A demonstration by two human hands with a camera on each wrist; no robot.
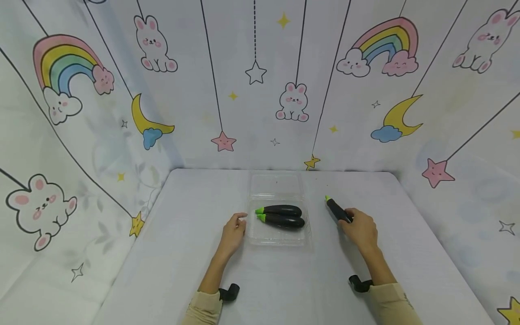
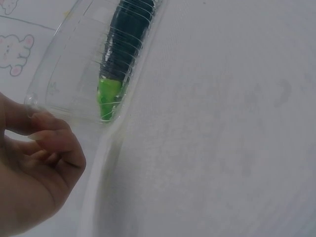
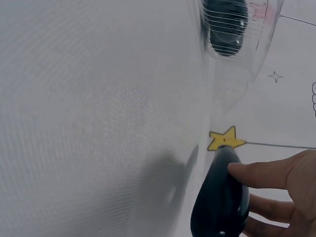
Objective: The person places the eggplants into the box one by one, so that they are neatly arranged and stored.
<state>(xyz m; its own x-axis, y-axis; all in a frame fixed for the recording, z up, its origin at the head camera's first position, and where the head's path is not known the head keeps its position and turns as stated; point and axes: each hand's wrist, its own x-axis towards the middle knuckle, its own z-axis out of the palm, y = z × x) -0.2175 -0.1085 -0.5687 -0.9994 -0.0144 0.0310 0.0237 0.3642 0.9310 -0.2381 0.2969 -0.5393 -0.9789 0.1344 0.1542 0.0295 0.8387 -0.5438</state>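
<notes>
An open clear plastic box [image 1: 280, 240] lies on the white table, with two dark eggplants [image 1: 280, 210] [image 1: 284, 221] side by side in its base, green stem ends to the left. My left hand [image 1: 233, 233] is at the box's left edge, its fingers curled; in the left wrist view the fingertips [image 2: 49, 121] meet the box's rim. To the right of the box, my right hand [image 1: 361, 229] holds a third eggplant [image 1: 336, 210] by its thick end, green tip pointing away and left. The thumb [image 3: 256, 174] presses its side, and a shadow falls beside it.
The box's lid [image 1: 276, 184] lies folded back, toward the far edge of the table [image 1: 195, 198]. Behind and at both sides hangs a white cloth [image 1: 252, 135] printed with rabbits, stars and rainbows. A black wrist mount [image 1: 229, 292] sits on each forearm.
</notes>
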